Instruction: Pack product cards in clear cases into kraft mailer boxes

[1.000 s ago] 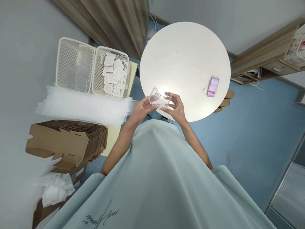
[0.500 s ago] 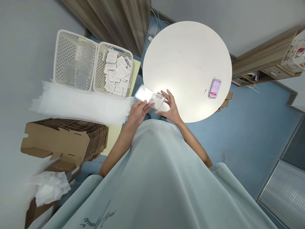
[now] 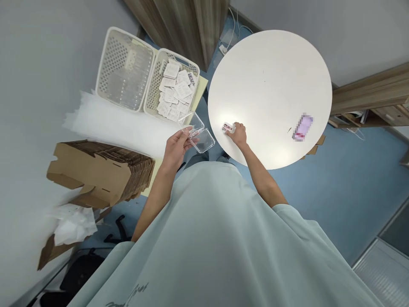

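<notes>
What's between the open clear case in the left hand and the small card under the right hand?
Head view: only the round table's near rim, bare, between clear case and card.

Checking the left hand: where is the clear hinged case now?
The clear hinged case hangs open in the left hand, just off the round table, below the baskets.

Left hand (image 3: pixel 175 147) raised with fingers pinched; right hand (image 3: pixel 239 134) extended forward, curled.
</notes>
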Tool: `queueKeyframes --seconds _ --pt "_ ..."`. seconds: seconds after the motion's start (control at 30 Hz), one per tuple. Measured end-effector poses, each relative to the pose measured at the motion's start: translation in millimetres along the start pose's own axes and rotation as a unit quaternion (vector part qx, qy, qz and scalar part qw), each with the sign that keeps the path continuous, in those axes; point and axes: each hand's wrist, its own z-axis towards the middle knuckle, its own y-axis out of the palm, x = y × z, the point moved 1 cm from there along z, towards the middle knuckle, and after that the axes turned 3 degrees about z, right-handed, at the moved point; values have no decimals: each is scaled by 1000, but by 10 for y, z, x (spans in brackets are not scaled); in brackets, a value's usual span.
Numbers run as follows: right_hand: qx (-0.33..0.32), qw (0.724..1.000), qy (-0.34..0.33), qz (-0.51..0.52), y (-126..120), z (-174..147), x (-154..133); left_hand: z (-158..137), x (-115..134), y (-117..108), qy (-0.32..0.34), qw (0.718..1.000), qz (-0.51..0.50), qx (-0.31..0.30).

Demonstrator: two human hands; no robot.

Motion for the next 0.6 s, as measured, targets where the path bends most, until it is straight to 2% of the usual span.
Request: queueKeyframes --seconds 0.17,0.3,0.47,0.6 --pt "-6 997 9 -79 150 52 -59 -117 -61 -96 0 1000 -11 18" --pt "13 997 1 -77 200 67 -58 -177 -117 -139 -8 1000 -16 19" --pt "19 999 13 40 182 15 26 -204 -126 -91 -15 1000 -23 14" --pt "32 991 12 132 66 -153 135 -172 -88 25 -30 999 -14 -16"
